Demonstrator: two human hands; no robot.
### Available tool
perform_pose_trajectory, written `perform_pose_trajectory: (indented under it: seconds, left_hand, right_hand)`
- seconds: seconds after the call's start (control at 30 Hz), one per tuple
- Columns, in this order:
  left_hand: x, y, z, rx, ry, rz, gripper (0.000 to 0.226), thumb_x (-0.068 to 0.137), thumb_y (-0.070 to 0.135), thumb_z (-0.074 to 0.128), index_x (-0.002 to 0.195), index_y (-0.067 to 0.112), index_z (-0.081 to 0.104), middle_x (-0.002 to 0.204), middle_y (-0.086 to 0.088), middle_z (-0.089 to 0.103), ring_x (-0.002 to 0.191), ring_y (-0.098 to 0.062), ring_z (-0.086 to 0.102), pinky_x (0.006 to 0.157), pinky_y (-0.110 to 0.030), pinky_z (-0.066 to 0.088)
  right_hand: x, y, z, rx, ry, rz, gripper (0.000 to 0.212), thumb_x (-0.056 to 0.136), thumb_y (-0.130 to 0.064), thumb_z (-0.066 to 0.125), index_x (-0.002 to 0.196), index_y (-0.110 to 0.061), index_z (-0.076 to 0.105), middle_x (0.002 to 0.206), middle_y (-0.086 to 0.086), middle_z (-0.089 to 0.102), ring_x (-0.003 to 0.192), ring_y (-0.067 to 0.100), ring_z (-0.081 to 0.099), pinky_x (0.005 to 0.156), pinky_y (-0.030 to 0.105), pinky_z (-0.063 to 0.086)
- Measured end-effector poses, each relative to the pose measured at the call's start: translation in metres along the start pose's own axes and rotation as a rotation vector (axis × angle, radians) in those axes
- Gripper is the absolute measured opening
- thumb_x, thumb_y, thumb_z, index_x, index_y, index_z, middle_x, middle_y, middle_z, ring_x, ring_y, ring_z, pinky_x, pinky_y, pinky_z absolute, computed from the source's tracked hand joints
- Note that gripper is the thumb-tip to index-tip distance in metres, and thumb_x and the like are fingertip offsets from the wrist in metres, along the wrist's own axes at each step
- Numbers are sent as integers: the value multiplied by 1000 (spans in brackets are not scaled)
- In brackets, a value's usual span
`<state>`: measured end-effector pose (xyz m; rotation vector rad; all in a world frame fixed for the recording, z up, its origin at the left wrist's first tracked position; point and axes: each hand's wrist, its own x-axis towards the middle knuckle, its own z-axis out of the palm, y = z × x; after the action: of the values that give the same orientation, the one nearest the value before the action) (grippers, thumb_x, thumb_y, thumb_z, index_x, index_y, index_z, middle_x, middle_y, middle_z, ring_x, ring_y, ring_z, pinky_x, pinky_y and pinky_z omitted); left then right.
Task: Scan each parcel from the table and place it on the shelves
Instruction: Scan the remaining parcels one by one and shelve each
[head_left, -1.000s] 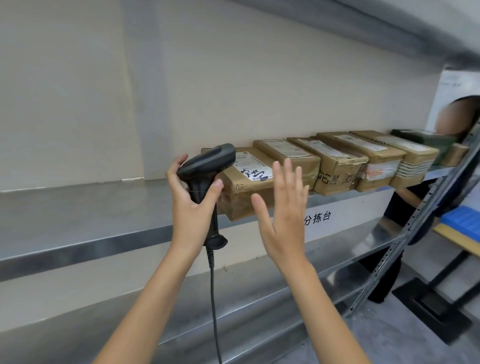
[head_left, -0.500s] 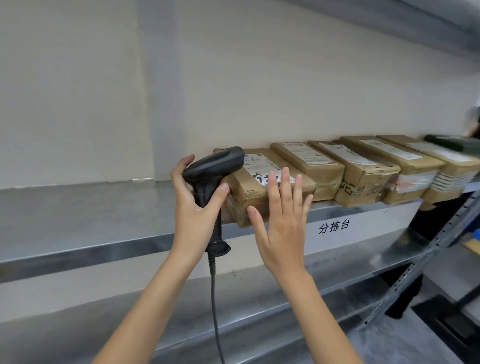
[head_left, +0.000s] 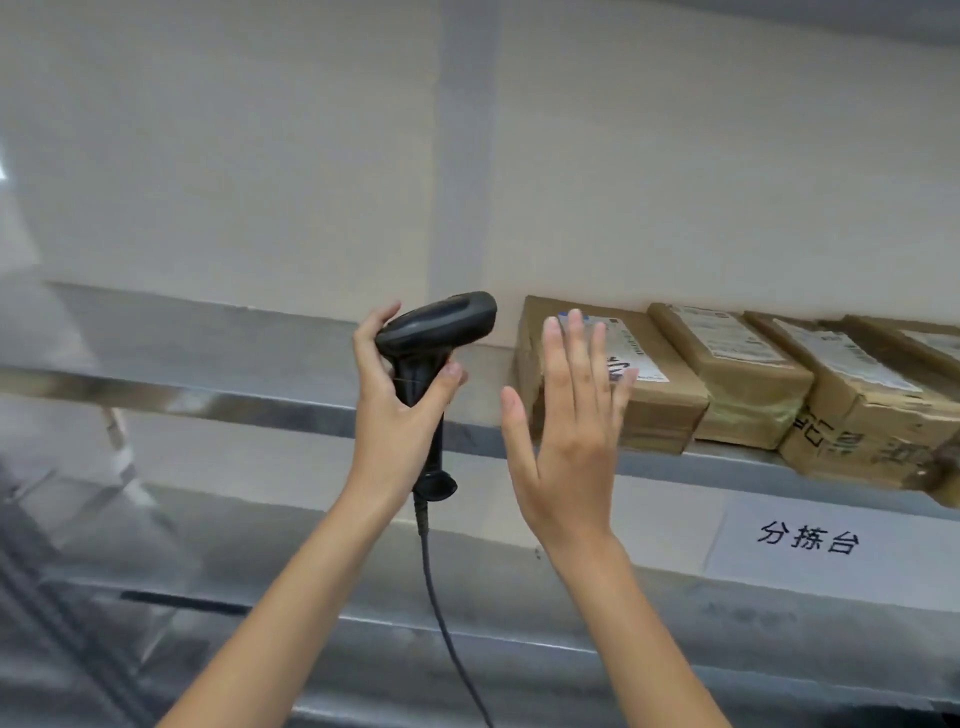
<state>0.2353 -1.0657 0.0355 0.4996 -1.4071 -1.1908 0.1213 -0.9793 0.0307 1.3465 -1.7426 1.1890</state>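
You are holding a black handheld barcode scanner (head_left: 434, 338) in your left hand (head_left: 397, 410). Your fingers and thumb are curling round its handle, so that grip is closed on the scanner. The scanner's head is pointing to the right, toward the boxes. A thin black cable (head_left: 447, 613) is hanging down from the bottom of the handle, between your two arms.

Your right hand (head_left: 569, 441) is up in front of you with its fingers straight and close together. That grip is open and is holding nothing. The fingertips (head_left: 574, 325) are showing in front of the nearest brown cardboard parcel with a white label (head_left: 654, 395). You cannot tell from here if they are touching it.

That parcel is lying flat on the shiny grey metal shelf (head_left: 249, 395), at the left end of a row. Just beside it on the right is sitting a second brown taped parcel (head_left: 748, 384), and next to that a third brown parcel with black printed letters (head_left: 857, 415). More brown boxes are running off the right edge. The boxes are sitting side by side, very close together, with their labels facing up.

The left part of the shelf is bare metal. Below it, a white paper sign with black characters (head_left: 808, 538) is stuck to the pale wall. A lower metal shelf (head_left: 519, 639) is showing under your arms.
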Motion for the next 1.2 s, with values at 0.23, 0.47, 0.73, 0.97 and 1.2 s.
perform_pose_trajectory:
  seconds: [0.23, 0.47, 0.73, 0.97, 1.2]
  left_hand:
    - [-60, 33, -64, 277, 267, 71, 69, 86, 26, 75, 142, 36, 37, 138, 10, 55, 128, -29, 58, 108, -57, 47]
    - [-134, 91, -156, 560, 512, 116, 66, 92, 14, 74, 140, 42, 37, 130, 16, 56, 118, -27, 64, 102, -54, 52]
    - [-242, 190, -268, 847, 834, 154, 61, 96, 14, 69, 141, 36, 34, 129, 19, 58, 104, -30, 72, 93, -55, 57]
    - [-343, 252, -329, 973, 1101, 134, 64, 96, 12, 70, 138, 43, 35, 117, 38, 58, 94, -15, 75, 89, -51, 60]
    - [-435, 281, -386, 943, 1263, 78, 68, 95, 6, 69, 131, 53, 35, 128, 19, 55, 110, -30, 69, 99, -55, 55]
  right_hand:
    - [-1, -48, 5, 221, -327, -151, 75, 98, -50, 49, 159, -16, 22, 167, 8, 17, 156, 24, 7, 123, 38, -9]
    - [-31, -139, 31, 371, -582, -327, 79, 100, -56, 45, 161, -23, 6, 169, 2, 0, 156, 20, -7, 121, 40, -14]
    - [-94, -287, 36, 686, -796, -499, 80, 101, -56, 42, 161, -25, -1, 169, 0, -3, 155, 18, -10, 120, 40, -16]
    - [-162, -422, 8, 800, -969, -682, 79, 102, -52, 43, 161, -22, 0, 169, 3, -4, 155, 22, -8, 123, 48, -8]
    - [-245, -521, -27, 835, -1143, -809, 79, 102, -51, 45, 161, -22, 1, 169, 4, -5, 155, 25, -9, 122, 49, -8]
